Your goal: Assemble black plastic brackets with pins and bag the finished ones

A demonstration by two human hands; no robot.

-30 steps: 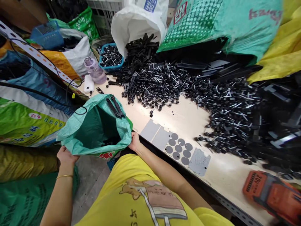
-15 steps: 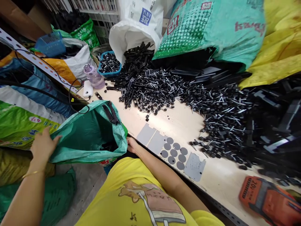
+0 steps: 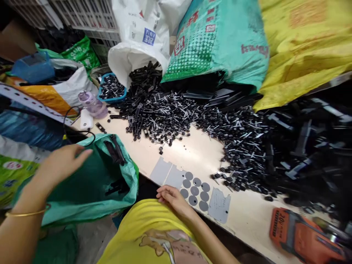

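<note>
My left hand (image 3: 62, 165) is over the near-left side of an upright green woven bag (image 3: 90, 203), thumb stretched out and apart from the fingers, holding nothing. The bag's mouth gapes upward, with some black plastic parts (image 3: 118, 187) low inside. Two long black pieces (image 3: 114, 150) lie against its upper right rim. My right hand (image 3: 170, 198) is at the table's front edge, close to my yellow shirt and apart from the bag. Its fingers are loosely bent, and nothing shows in them.
On the table (image 3: 198, 146) lie heaps of black knobs with metal pins (image 3: 242, 135), grey discs (image 3: 194, 190) and an orange tool battery (image 3: 286, 227). Full sacks (image 3: 220, 44) stand behind. A purple bottle (image 3: 92, 104) and a blue basket (image 3: 112, 97) are at the left end.
My right hand has let go of the bag's right side and moved right, to the table edge. My left hand has come over the bag's mouth. The view has shifted right.
</note>
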